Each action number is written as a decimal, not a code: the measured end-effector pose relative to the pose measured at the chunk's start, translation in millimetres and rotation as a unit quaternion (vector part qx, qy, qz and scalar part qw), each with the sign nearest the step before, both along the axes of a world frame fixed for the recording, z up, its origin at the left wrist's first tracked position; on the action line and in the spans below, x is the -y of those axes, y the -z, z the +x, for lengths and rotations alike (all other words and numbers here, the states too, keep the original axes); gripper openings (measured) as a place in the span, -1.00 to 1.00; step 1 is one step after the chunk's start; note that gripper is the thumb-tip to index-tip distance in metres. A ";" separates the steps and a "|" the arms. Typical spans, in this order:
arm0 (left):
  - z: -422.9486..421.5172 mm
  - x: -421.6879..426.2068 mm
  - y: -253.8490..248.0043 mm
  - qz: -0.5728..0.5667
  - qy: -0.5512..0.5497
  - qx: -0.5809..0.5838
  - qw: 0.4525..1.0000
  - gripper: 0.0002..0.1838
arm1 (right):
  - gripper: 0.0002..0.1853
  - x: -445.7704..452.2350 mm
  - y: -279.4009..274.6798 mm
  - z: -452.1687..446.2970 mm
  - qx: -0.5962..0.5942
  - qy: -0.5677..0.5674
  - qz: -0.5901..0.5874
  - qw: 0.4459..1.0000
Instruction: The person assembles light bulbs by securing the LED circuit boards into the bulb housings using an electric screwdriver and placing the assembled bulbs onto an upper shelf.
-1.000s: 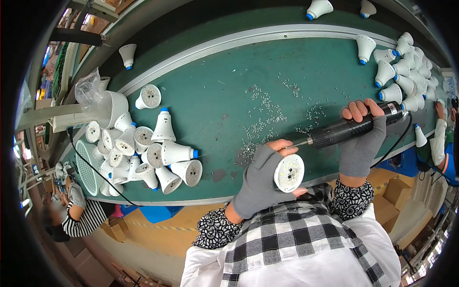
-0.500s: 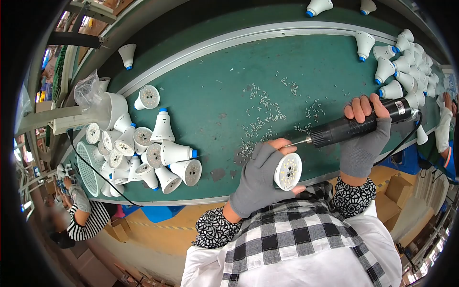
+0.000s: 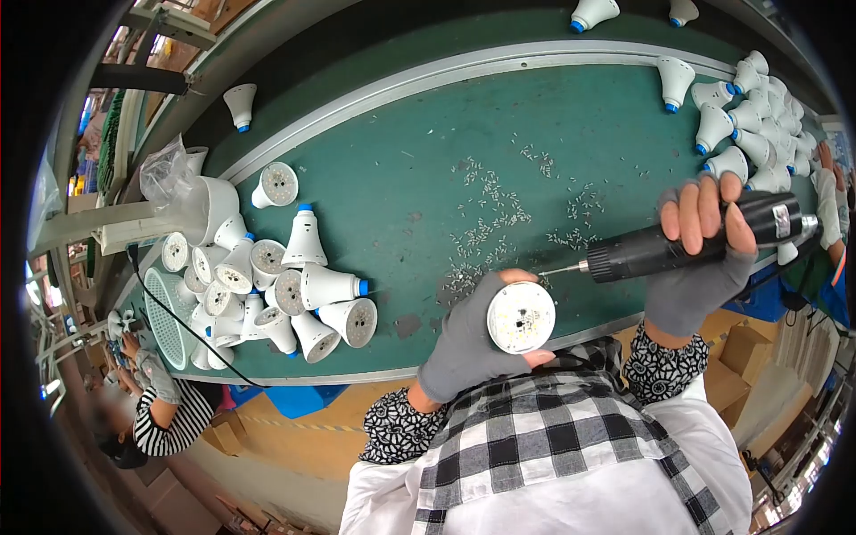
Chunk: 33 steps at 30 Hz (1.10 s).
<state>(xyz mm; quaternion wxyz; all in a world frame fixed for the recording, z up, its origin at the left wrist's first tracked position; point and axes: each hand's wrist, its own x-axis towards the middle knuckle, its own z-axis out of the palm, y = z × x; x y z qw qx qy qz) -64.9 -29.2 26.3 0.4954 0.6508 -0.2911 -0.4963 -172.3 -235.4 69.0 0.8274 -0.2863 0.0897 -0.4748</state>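
Observation:
In the head view, my gloved left hand (image 3: 455,348) is wrapped round a white LED bulb (image 3: 522,318), its round chip board turned up towards me. My right hand (image 3: 704,236), gloved with bare fingertips, grips a black electric screwdriver (image 3: 637,254) lying nearly level. Its thin bit points left and ends just beside the bulb's upper right rim; whether a screw sits on the tip is too small to tell. Loose small screws (image 3: 489,209) lie scattered on the green work surface (image 3: 374,178) beyond my hands.
Several white bulbs are heaped on the left (image 3: 290,290) beside a pale green basket (image 3: 165,312). More bulb housings (image 3: 753,120) crowd the right end. A metal rail (image 3: 428,78) borders the far side. Other people's arms show at the left (image 3: 160,383) and right (image 3: 834,209).
The bulb has moved slightly left and turned so its board faces me more. My right hand and the screwdriver have shifted right, and the tool's back end sits lower.

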 end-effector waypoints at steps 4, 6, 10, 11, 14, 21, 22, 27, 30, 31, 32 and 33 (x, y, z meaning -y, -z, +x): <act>-4.1 3.2 -2.6 0.001 -0.028 0.043 0.999 -0.21 | -0.83 -20.6 -10.6 -0.8 -0.002 0.014 -0.010 1.000; -5.1 4.4 -2.0 0.003 -0.018 0.049 0.999 -0.21 | -0.82 -29.5 -12.9 0.1 -0.012 0.004 -0.017 1.000; -6.9 4.2 -1.8 -0.007 -0.022 0.070 0.997 -0.21 | -0.80 -37.5 -15.6 3.8 -0.053 -0.003 -0.040 0.998; -6.9 3.8 -2.1 -0.003 -0.020 0.071 0.997 -0.21 | -0.80 -37.9 -15.6 3.3 -0.056 -0.006 -0.042 0.998; -6.1 4.5 -4.2 0.002 -0.015 0.079 0.997 -0.22 | -0.79 -39.6 -17.7 4.8 -0.063 -0.010 -0.045 0.997; -4.5 5.9 -8.0 0.005 -0.015 0.079 0.997 -0.23 | -0.77 -38.7 -19.6 3.8 -0.060 -0.029 -0.054 0.996; -4.6 6.0 -7.6 0.004 -0.016 0.082 0.996 -0.23 | -0.77 -38.8 -19.7 3.5 -0.062 -0.030 -0.059 0.996; -5.0 7.1 -6.8 0.000 -0.014 0.115 0.993 -0.23 | -0.76 -37.2 -20.5 3.2 -0.060 -0.044 -0.067 0.995; -5.9 7.4 -5.9 -0.002 -0.019 0.102 0.995 -0.24 | -0.78 -37.1 -20.3 4.3 -0.062 -0.043 -0.075 0.994; -5.9 7.3 -6.3 0.000 -0.017 0.116 0.993 -0.24 | -0.79 -38.8 -21.6 7.5 -0.065 -0.035 -0.083 0.994; -6.1 7.7 -7.3 0.003 -0.014 0.128 0.992 -0.24 | -0.80 -39.3 -22.5 9.6 -0.068 -0.027 -0.091 0.993; -6.3 8.0 -7.7 0.004 -0.012 0.142 0.990 -0.24 | -0.79 -38.9 -22.7 10.2 -0.064 -0.034 -0.094 0.993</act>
